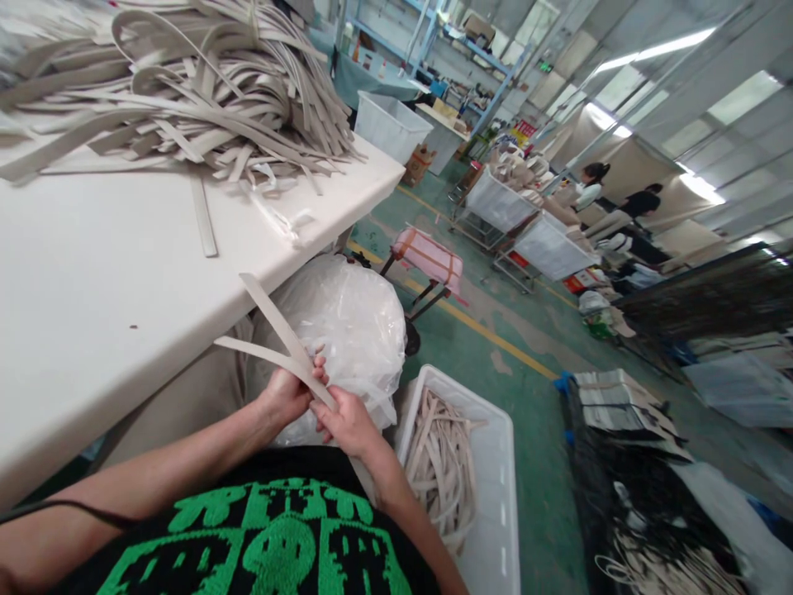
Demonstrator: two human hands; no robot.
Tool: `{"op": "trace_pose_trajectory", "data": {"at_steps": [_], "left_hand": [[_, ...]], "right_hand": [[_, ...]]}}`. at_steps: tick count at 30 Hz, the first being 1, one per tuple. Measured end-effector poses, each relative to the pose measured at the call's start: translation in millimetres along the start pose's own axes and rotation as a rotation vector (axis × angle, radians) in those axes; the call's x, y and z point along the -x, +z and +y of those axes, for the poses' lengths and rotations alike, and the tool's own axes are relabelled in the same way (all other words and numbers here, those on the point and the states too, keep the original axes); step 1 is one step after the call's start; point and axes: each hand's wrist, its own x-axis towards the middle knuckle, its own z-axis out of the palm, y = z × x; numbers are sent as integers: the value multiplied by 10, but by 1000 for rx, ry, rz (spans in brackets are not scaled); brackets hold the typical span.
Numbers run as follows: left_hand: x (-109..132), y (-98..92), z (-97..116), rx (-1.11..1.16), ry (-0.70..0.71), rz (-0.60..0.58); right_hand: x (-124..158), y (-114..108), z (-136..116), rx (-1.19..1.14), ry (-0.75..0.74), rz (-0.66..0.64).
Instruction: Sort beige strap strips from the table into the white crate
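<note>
Two beige fabric strips [273, 318] spread apart in a V, their free ends pointing toward the white table [92, 306]. Where the strips come together, my left hand [291, 394] has its fingers wrapped round them. Close beside it, my right hand [344, 420] pinches the strips near their lower end. Both hands are in front of my body, just off the table's edge. Behind them sits a large clear plastic bag [347, 314]. A big heap of similar beige strips [248, 99] lies on the table, with one strip end [203, 219] sticking out toward me.
A white plastic bin [496, 463] holding loose strips [439, 463] stands on the floor at my right. Beyond is a stool with a pink cushion [430, 252]. Farther back are bins on carts [551, 244] and people [591, 190] at work. Wrapped bundles [619, 405] lie at right.
</note>
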Motion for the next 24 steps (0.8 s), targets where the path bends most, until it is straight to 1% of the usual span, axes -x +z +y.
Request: {"op": "trace_pose_trajectory", "data": {"at_steps": [2, 4, 6, 8, 10, 12, 15, 18, 20, 21, 22, 24], "left_hand": [[-38, 39, 151, 93, 85, 6], [-78, 82, 339, 182, 150, -3], [-106, 110, 498, 226, 184, -24], [-114, 116, 574, 215, 203, -70], [-106, 104, 552, 165, 182, -129], [-90, 86, 459, 114, 142, -172], [-61, 63, 268, 52, 86, -204], [-39, 57, 100, -24, 40, -213], [-37, 69, 28, -99, -15, -181], [-42, 78, 10, -133, -35, -145], [-52, 86, 5, -159, -42, -99], [-85, 90, 33, -179, -8, -2]], "right_hand": [[40, -25, 47, 141, -41, 54], [140, -59, 197, 290, -51, 136], [269, -89, 405, 400, -7, 193], [400, -106, 600, 413, 61, 193], [496, -110, 718, 337, 122, 140], [526, -100, 730, 231, 164, 62], [417, -73, 590, 119, 178, -18], [190, -28, 397, 30, 111, -75], [47, 15, 297, -10, 34, -102], [-5, 35, 260, -25, -9, -110], [-39, 51, 232, -43, -51, -112], [-49, 58, 197, -102, -126, -90]]}}
